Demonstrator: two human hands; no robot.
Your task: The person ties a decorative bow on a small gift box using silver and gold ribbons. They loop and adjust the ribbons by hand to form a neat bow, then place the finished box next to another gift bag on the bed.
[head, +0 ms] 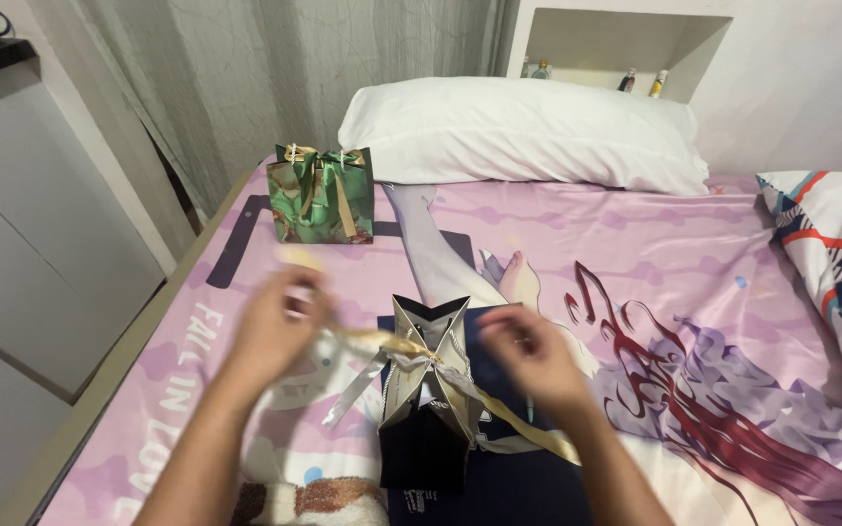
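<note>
Gold satin ribbon (382, 341) pulled taut between left hand (280, 331) and right hand (528, 356), both grips pinched on it, tying shut dark navy paper gift bag (426, 419) upright on pink printed bed sheet (684, 253), near finished green gift bag (324, 195).

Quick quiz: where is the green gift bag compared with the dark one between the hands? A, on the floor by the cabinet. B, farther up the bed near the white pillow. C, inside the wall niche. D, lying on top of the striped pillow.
B: the green gift bag stands on the pink sheet just before the white pillow, beyond the dark gift bag.
</note>
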